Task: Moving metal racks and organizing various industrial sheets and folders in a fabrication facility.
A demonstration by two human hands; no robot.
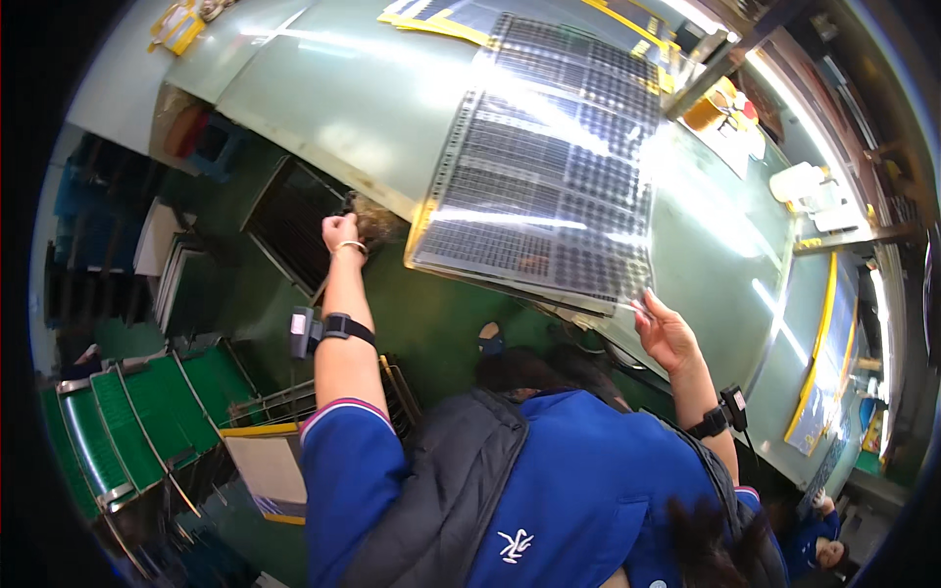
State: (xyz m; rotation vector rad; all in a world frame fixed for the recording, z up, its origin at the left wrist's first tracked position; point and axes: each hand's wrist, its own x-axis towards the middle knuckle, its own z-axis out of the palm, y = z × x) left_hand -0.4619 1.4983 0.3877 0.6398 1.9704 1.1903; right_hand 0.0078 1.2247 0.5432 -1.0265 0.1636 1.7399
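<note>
A large glossy sheet (549, 162), patterned with dark rows of small dots and marks, lies over the table and reaches its near edge. A strip of yellow shows along its left corner. My right hand (667, 333) is closed on the sheet's near right corner, pinching it between thumb and fingers. Off the table's edge to the left, my left hand (343, 233) is closed like a fist. Something small and dark shows at its fingertips, too unclear to name. Beyond that hand stands a dark framed rack (294, 220), low beside the table.
The pale green table (343, 93) runs under the sheet. Yellow-edged sheets (441, 22) lie at its far side, and another framed sheet (828, 353) at the right. A white bottle (799, 182) stands far right. Green conveyor belts (147, 421) are lower left. Another person (818, 544) is lower right.
</note>
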